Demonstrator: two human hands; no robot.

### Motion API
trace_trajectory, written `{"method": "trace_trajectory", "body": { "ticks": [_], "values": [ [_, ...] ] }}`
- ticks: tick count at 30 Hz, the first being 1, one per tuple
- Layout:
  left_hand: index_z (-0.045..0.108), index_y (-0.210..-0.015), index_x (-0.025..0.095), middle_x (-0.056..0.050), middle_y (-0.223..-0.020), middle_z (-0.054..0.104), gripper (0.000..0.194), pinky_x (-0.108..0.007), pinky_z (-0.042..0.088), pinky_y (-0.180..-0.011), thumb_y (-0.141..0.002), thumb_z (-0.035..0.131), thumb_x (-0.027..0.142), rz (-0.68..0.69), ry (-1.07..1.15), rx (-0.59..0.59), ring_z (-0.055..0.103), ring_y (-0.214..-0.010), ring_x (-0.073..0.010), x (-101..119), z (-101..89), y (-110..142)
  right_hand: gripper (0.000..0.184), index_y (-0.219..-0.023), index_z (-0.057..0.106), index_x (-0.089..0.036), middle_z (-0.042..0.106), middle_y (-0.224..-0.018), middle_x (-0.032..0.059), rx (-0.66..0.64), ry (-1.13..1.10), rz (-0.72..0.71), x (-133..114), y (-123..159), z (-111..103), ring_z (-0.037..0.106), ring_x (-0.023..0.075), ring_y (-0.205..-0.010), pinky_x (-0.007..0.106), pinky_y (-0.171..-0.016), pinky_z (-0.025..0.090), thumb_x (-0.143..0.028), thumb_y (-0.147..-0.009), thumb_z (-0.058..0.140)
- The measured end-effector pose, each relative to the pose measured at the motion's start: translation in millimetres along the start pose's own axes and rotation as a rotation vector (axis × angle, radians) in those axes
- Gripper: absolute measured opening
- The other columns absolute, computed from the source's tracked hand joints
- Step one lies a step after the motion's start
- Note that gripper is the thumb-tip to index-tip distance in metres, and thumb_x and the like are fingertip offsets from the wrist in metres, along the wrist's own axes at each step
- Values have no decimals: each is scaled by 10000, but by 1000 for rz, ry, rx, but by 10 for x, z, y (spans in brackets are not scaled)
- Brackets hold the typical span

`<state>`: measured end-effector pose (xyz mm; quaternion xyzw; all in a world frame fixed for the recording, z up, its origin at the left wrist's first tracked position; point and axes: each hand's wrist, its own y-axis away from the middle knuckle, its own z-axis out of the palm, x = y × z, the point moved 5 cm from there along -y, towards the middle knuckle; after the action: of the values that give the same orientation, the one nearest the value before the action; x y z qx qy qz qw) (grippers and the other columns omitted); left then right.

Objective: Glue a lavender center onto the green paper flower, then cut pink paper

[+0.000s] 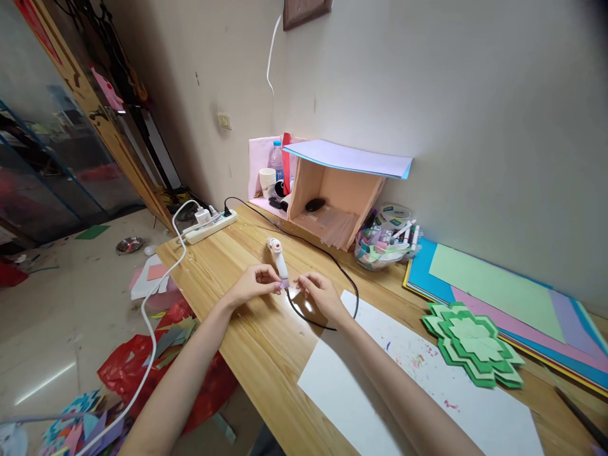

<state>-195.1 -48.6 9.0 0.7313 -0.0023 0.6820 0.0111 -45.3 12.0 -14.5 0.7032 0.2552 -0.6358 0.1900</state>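
Because the black cord (304,317) appears to be passed beneath the right forearm (380,361), the white glue gun (279,258) could be tugged askew by a shift of that arm. Between the left edge of the counter (266,361) and the white paper (332,386), a small purple piece (284,285) is pinched by the left hand (256,283), beside the gun's handle. Right hand (323,296): fingers curled; whether anything is gripped cannot be told. Fingertips could be burned, if the nozzle is hot.
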Motion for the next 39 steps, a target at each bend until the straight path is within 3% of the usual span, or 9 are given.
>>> {"method": "trace_trajectory", "body": {
  "ticks": [3, 8, 13, 34, 39],
  "values": [
    [583, -718, 112, -43, -679, 651, 253, -213, 453, -601, -642, 711, 317, -59, -28, -75, 606, -639, -126, -60, 60, -12, 306, -754, 636, -143, 605, -665, 19, -123, -201, 110, 94, 88, 37, 472, 102, -544, 238, -538, 375, -443, -704, 599],
    [585, -739, 104, -46, -712, 659, 260, -235, 474, -638, -633, 721, 299, -107, 8, -130, 618, -653, -128, -137, 106, -32, 257, -733, 674, -142, 625, -655, 18, -157, -288, 139, 131, 123, 65, 496, 98, -557, 243, -569, 388, -377, -630, 687],
    [587, -743, 101, -41, -704, 658, 245, -227, 478, -643, -639, 718, 280, -102, 16, -150, 618, -646, -118, -146, 135, -29, 257, -764, 679, -145, 650, -710, 30, -137, -280, 155, 134, 133, 54, 534, 114, -613, 252, -609, 403, -348, -610, 707],
    [581, -743, 106, -36, -718, 655, 227, -234, 494, -664, -665, 703, 280, -90, -14, -208, 622, -671, -120, -112, 182, -13, 252, -690, 632, -139, 581, -576, 3, -149, -155, 115, 105, 159, 76, 465, 88, -495, 225, -494, 352, -388, -669, 661],
    [591, -763, 104, -41, -727, 654, 246, -248, 496, -685, -668, 698, 304, -106, -12, -204, 619, -685, -125, -99, 194, -10, 260, -679, 613, -139, 582, -575, 7, -93, -142, 110, 128, 157, 70, 474, 94, -491, 229, -492, 365, -393, -660, 663]
  ]
}}
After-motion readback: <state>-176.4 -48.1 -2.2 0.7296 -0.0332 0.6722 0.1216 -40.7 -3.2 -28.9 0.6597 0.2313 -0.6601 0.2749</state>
